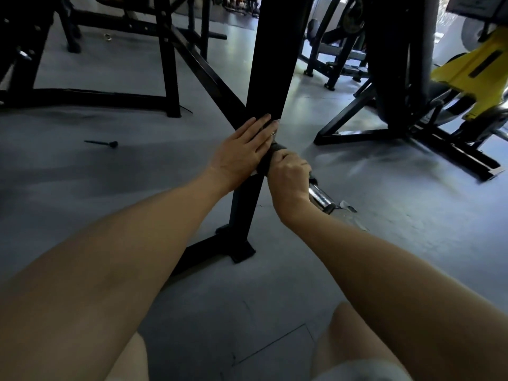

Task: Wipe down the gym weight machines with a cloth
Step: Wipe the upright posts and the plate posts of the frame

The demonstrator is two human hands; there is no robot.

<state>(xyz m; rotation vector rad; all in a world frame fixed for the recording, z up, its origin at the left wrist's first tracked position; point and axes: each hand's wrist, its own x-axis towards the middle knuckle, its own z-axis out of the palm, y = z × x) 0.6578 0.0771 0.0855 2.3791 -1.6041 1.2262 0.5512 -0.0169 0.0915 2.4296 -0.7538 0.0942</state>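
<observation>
The grey gym floor (384, 257) carries several black-framed machines; a loose black pin (103, 143) lies on it to your left, well apart from your hands.

Your left hand (242, 154) lies flat with straight fingers against the black upright post (270, 64), gripping nothing. It steadies the post only.

Your right hand (287, 176) is clenched round a dark cloth (270, 155), held just beside the post and touching the left hand. How much cloth is bunched inside the fist cannot be told.

The post's long axis runs from its foot plate (242, 251) on the floor upward and slightly away from you, leaning right toward the top of the view. The chrome peg (320, 198) juts out low behind your right wrist, pointing down and to the right.

Likely faults from this position:
- Knuckles or wrist may strike the chrome peg on a downward stroke, because it sits close beside the right hand.
- The bunched cloth may skip sections of the post, because little of it appears spread flat.
- You may kneel or step on the loose pin if you shift left.

To the far right stands a yellow machine (467, 67).
</observation>
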